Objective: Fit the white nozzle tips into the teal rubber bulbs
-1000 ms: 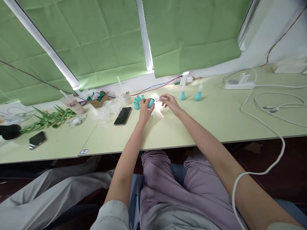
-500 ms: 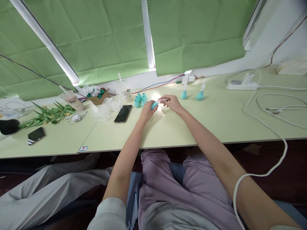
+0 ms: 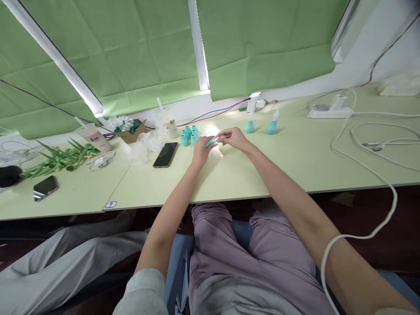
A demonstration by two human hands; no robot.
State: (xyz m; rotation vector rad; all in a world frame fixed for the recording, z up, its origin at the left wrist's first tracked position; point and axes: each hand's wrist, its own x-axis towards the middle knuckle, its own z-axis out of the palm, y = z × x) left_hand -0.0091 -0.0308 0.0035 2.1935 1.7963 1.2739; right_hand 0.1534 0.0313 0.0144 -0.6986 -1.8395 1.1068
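A bulb is gripped by the closed left hand, a tip pinched at its three o'clock by the right hand, seemingly for alignment.

The held, rounded turquoise bulb looks like smooth, matt rubber or soft plastic. The crumpled, translucent white bag is thin plastic with a faint sheen. The black rectangular phone has a glossy, glass-like face; the small brown box is matt cardboard. The pale green worktop looks smooth, the wide green blind creased, matt cloth.
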